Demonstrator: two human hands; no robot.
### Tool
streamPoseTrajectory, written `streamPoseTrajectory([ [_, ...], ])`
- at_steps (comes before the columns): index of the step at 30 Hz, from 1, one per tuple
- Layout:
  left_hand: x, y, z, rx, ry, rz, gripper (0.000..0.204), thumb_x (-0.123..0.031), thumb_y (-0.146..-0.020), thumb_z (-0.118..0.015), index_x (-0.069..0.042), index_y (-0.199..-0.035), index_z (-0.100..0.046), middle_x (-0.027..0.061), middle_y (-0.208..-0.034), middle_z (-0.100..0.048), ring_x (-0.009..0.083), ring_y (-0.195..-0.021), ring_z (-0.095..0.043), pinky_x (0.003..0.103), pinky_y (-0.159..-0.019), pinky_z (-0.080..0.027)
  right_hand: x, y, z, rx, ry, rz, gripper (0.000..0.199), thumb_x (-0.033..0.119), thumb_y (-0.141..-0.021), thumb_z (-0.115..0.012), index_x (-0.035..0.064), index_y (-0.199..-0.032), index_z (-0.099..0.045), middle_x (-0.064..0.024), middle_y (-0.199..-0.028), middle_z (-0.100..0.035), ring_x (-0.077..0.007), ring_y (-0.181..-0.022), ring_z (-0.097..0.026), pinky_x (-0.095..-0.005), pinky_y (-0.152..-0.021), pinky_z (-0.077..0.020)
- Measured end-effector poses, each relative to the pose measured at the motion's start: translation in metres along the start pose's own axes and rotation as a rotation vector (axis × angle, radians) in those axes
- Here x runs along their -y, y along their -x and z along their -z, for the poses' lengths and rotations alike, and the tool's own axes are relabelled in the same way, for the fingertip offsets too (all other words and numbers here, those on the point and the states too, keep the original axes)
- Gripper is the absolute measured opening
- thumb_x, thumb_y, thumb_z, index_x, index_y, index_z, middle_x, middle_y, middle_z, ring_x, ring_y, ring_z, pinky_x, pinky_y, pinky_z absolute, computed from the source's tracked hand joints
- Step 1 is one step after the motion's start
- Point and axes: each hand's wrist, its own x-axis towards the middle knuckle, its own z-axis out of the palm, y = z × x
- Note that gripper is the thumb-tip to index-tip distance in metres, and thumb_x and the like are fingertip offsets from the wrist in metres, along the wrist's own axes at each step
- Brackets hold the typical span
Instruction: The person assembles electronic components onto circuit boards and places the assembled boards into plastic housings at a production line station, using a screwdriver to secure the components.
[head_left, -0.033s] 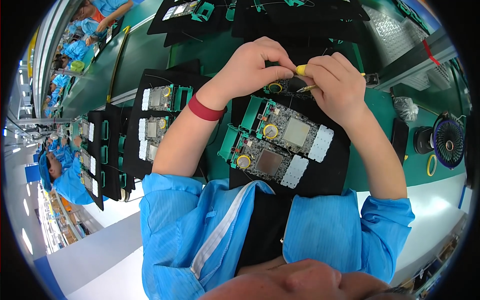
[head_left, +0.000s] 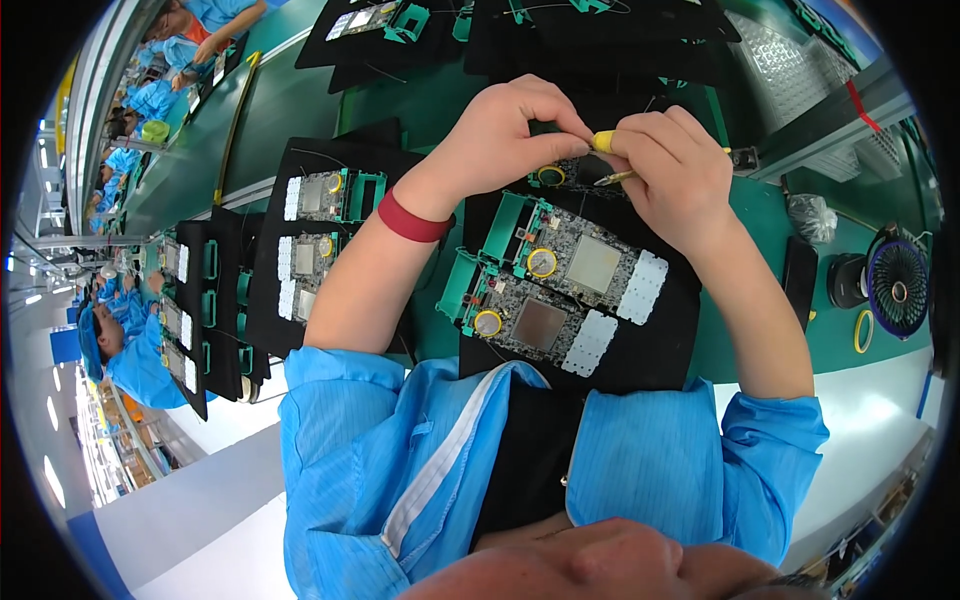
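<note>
Above the far circuit board, my two hands meet fingertip to fingertip. My left hand [head_left: 515,135], with a red wristband, is closed in a pinch, touching a small yellow piece [head_left: 602,140] whose kind I cannot make out. My right hand [head_left: 675,170] is closed too; its fingertips press that yellow piece, and a thin pointed metal tool [head_left: 614,178] sticks out below them toward the left. The far board [head_left: 565,178] is partly hidden under my hands. Nearer me lie two more circuit boards [head_left: 592,262] [head_left: 535,322], with yellow-rimmed coin cells, white pads and green plastic brackets, on a black mat [head_left: 660,355].
More boards [head_left: 312,195] on black mats lie to the left and at the far edge. To the right stand a small fan [head_left: 897,287], a yellow tape roll [head_left: 863,330], a clear plastic bundle [head_left: 811,217] and a metal post [head_left: 830,125]. Co-workers in blue [head_left: 150,345] sit at left.
</note>
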Motion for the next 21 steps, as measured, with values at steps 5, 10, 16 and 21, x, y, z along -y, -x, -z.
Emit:
streamPoseTrajectory([
  [5, 0.000, 0.006, -0.009, -0.102, -0.013, -0.020, 0.009, -0.009, -0.066, -0.077, -0.009, -0.073, -0.071, 0.0020, -0.078, -0.066, 0.0226, -0.087, -0.060, 0.034, -0.081, -0.049, 0.006, 0.012, 0.013, 0.072, 0.059, -0.109, 0.031, 0.007, -0.059, -0.081, 0.0124, -0.087, -0.069, 0.0013, -0.088, -0.063, -0.0179, -0.072, -0.056, -0.0279, -0.060, -0.0482],
  [10, 0.003, 0.007, -0.022, -0.193, -0.181, -0.161, 0.012, -0.006, -0.062, -0.076, -0.008, -0.067, -0.065, 0.0014, -0.073, -0.063, 0.0229, -0.083, -0.060, 0.035, -0.079, -0.047, 0.005, 0.019, 0.024, 0.124, 0.117, -0.233, 0.035, 0.005, -0.056, -0.082, 0.0135, -0.088, -0.070, 0.0031, -0.088, -0.063, -0.0182, -0.074, -0.056, -0.0287, -0.062, -0.0485],
  [16, -0.002, 0.005, -0.023, -0.205, -0.216, -0.157, 0.014, 0.000, -0.063, -0.074, -0.005, -0.069, -0.063, 0.0028, -0.075, -0.062, 0.0208, -0.081, -0.059, 0.031, -0.072, -0.048, 0.004, 0.020, 0.027, 0.124, 0.126, -0.235, 0.034, 0.005, -0.056, -0.082, 0.0128, -0.087, -0.070, 0.0027, -0.085, -0.063, -0.0183, -0.073, -0.056, -0.0290, -0.061, -0.0481],
  [21, -0.002, 0.006, -0.028, -0.227, -0.237, -0.149, 0.013, 0.000, -0.063, -0.073, -0.005, -0.068, -0.062, 0.0035, -0.074, -0.061, 0.0213, -0.081, -0.060, 0.032, -0.070, -0.048, 0.006, 0.020, 0.027, 0.143, 0.116, -0.239, 0.030, 0.007, -0.061, -0.082, 0.0113, -0.088, -0.070, 0.0014, -0.086, -0.063, -0.0190, -0.073, -0.056, -0.0293, -0.061, -0.0478],
])
